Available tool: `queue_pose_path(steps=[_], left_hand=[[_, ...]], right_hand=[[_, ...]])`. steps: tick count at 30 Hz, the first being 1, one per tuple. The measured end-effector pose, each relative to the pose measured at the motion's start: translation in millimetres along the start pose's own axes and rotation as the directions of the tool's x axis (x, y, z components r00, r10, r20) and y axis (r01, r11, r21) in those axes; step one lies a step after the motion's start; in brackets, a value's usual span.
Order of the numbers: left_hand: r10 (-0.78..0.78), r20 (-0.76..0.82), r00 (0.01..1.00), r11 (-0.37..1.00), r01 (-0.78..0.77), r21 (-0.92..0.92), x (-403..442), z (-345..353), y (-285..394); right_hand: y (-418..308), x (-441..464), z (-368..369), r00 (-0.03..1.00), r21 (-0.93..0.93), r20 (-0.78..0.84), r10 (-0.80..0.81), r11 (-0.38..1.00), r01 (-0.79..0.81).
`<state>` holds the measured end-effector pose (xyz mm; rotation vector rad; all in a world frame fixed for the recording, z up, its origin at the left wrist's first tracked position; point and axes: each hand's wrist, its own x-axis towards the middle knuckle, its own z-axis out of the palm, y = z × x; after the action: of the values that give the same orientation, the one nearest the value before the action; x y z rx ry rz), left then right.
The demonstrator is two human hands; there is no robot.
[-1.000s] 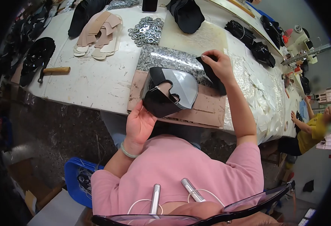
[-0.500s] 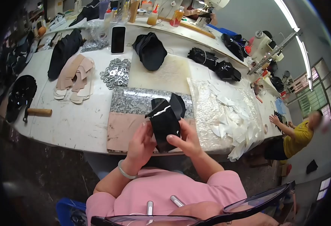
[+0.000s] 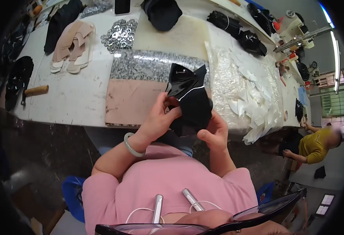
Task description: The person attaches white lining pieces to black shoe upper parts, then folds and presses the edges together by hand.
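Observation:
A folded black piece (image 3: 193,103), shiny on its upper left and matte lower down, with a thin white line across it, is held above the near edge of the worktable. My left hand (image 3: 160,117) pinches its left edge, fingertips partly behind the material. On its lower right side is my right hand (image 3: 216,131), thumb in front and fingers partly hidden behind the piece. Below and behind it lie a pinkish-brown board (image 3: 129,102) and a speckled grey slab (image 3: 140,66).
A hammer (image 3: 36,90) and beige pieces (image 3: 73,47) lie left. Metal rings (image 3: 120,35) sit near a black stack (image 3: 162,13). White scraps (image 3: 254,94) on plastic and black bundles (image 3: 252,42) are right. A person in yellow (image 3: 314,147) is at far right.
The grey-and-black curved piece seen earlier on the board no longer shows its grey side. The black piece is now turned and opened wider, and my left hand has closed on its edge.

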<state>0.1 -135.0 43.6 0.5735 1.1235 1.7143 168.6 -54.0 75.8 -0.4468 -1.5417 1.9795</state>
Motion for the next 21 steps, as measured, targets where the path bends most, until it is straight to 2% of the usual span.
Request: queue_pose_path(steps=[1, 4, 7, 10, 13, 16, 19, 21], left_hand=[[-0.052, -0.034, 0.998, 0.999, 0.051, -0.013, -1.8, 4.2, 6.7], [-0.177, 0.116, 0.977, 0.959, 0.145, 0.245, -2.2, -2.3, 23.7], [-0.113, 0.173, 0.978, 0.951, 0.055, 0.305, -0.7, -5.2, 20.1], [-0.147, 0.151, 0.978, 0.987, 0.154, -0.036, 1.1, -0.4, 13.4], [-0.205, 0.256, 0.945, 0.926, 0.272, -0.261, 8.0, -0.8, 14.0], [-0.215, 0.303, 0.928, 0.931, 0.289, -0.224, 11.6, 10.8, 15.6], [-0.242, 0.331, 0.912, 0.951, 0.291, -0.108, 17.5, 19.5, 17.7], [-0.221, 0.356, 0.908, 0.951, 0.281, -0.127, 19.1, 26.4, 21.4]], right_hand=[[-1.2, -0.7, -0.6, 1.0, 0.013, -0.004, -0.015, 1.0, 0.015], [4.7, -8.7, -10.9, 0.999, 0.134, -0.006, 0.052, 0.99, -0.051], [8.9, -8.0, -15.3, 0.999, 0.131, 0.043, -0.003, 0.991, -0.002], [5.2, -1.1, -17.1, 0.997, 0.022, -0.052, -0.051, 0.998, 0.052], [3.1, 6.8, -25.7, 0.965, -0.017, -0.178, -0.19, 0.982, 0.19], [-4.7, -8.2, -36.4, 0.975, 0.007, -0.209, -0.074, 0.997, 0.077], [-17.9, -9.7, -26.1, 0.97, 0.025, -0.225, -0.093, 0.995, 0.102], [-23.0, -10.6, -24.7, 0.962, 0.011, -0.25, -0.11, 0.993, 0.116]])
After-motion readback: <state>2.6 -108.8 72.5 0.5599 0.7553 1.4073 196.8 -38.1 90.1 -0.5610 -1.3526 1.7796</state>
